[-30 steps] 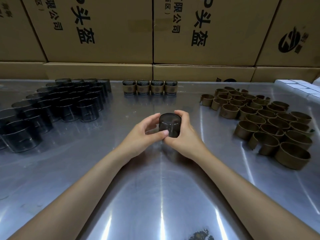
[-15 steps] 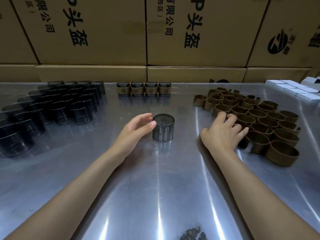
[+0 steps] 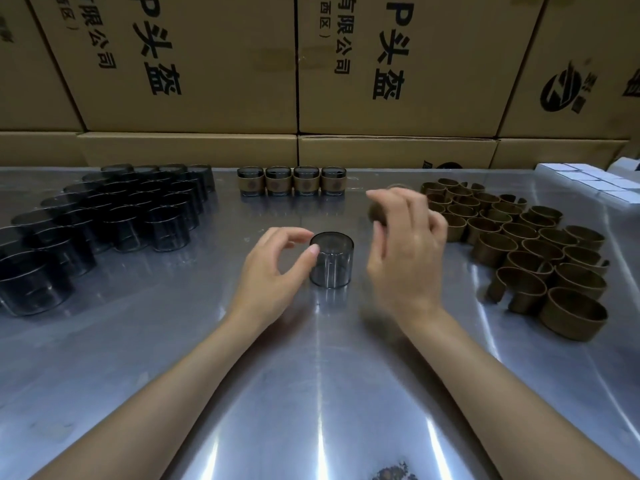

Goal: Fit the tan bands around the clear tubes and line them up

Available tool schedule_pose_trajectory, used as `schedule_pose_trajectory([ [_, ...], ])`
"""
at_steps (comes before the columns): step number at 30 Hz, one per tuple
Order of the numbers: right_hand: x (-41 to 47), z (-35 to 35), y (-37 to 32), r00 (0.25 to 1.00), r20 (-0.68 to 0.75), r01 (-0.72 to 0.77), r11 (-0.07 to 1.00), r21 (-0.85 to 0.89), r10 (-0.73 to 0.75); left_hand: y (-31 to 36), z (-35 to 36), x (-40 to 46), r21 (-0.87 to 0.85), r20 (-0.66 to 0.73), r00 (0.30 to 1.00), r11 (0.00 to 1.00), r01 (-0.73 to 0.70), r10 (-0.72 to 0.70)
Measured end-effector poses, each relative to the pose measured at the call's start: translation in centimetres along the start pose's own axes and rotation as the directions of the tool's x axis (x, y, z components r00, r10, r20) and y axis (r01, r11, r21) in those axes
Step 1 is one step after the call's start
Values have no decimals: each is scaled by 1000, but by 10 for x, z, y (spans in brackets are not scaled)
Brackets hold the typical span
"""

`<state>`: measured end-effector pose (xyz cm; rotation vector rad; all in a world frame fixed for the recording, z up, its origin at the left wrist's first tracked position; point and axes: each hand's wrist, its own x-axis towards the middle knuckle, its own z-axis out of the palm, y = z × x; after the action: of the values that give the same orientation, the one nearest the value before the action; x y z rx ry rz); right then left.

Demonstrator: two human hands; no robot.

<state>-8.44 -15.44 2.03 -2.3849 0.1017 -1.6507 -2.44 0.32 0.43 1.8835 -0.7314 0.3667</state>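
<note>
The left hand (image 3: pixel 277 268) steadies a clear tube (image 3: pixel 331 259) mid-bench with its thumb only touching, so the right hand (image 3: pixel 407 251), its grip pinching a blurry tan band (image 3: pixel 377 211), can slip it on.

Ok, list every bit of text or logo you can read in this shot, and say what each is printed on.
"P头盔": large black print on the left cardboard box, first letter cut off by the frame.
"有限公司" and "西区)": smaller print on the same box.
"P头盔", "有限公司", "西区)": repeated on the middle cardboard box.
Round black logo: on the right box; its small characters are too blurred to read.
Round emblems on the four banded tubes: too small to read.
</note>
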Motion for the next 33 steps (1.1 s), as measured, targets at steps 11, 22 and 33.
schedule_pose_trajectory([
  [11, -17, 4, -50, 987, 37, 132, 926, 353, -155, 1, 4, -4, 33, 140, 933, 941, -338, 331],
  [22, -15, 5, -39, 989, 144, -85, 874, 479, 17, 11, 9, -3, -411, -93, 996, 911, -24, -16],
  [33, -19, 22, -17, 866, 455, -426, 787, 447, 210, 24, 17, -9, -509, 118, 990, 851, 132, -83],
])
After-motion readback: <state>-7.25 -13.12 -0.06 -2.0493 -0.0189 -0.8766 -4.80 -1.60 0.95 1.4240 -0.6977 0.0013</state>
